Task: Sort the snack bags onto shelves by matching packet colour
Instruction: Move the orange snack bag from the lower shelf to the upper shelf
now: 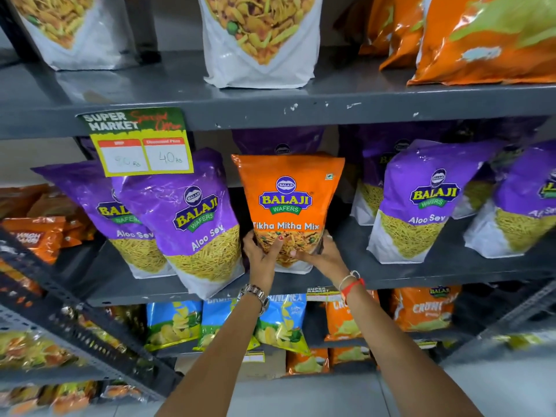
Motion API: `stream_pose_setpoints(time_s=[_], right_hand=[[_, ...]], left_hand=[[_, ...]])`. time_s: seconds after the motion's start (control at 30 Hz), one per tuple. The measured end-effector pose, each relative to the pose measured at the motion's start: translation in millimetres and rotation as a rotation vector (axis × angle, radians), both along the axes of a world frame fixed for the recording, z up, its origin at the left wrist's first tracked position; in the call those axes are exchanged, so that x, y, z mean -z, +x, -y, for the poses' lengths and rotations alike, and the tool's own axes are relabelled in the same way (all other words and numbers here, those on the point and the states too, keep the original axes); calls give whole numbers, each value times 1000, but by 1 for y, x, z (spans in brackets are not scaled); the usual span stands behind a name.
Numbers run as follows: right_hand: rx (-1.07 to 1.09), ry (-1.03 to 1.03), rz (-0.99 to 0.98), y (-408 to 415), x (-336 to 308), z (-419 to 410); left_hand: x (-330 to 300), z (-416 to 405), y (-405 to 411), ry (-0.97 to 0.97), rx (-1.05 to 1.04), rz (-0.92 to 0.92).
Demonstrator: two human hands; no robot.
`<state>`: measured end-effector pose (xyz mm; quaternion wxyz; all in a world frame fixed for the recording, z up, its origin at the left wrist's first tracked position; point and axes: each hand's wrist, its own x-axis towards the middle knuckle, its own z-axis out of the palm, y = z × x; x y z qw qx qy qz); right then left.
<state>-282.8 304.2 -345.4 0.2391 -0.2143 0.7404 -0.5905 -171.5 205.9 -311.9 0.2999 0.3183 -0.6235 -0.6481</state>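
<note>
While both hands hold its bottom part, the orange bag [287, 206] stands upright in the middle of the frame on the middle shelf [421, 272]. The left hand [260, 254] and right hand [319, 255] have their fingers [275, 245] wrapped around it. Purple bags [195, 218] stand on both sides, the left one touching.

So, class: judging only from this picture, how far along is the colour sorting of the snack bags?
Done: purple Aloo Sev bags already fill the middle shelf, and orange bags sit on the top shelf. In hand: the left hand and right hand grip the orange Tikha Mitha Mix bag, the odd one among the purple. Left: moving it to a shelf with orange bags.
</note>
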Motion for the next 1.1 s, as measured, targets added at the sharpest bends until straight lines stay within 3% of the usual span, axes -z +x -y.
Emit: stream_pose_setpoints(time_s=[0.4,0.53,0.83,1.1], right_hand=[[130,-4,-92,54,-11,-52],[186,-57,-182,88,-34,-68],[179,-315,-353,165,-146,-55],[127,-460,-454,186,-242,10]], left_hand=[[-15,-27,45,-58,197,44],[-32,-44,82,-160,167,-43],[-135,-38,157,-389,10,-256],[-237,12,200,-559,-81,-346]])
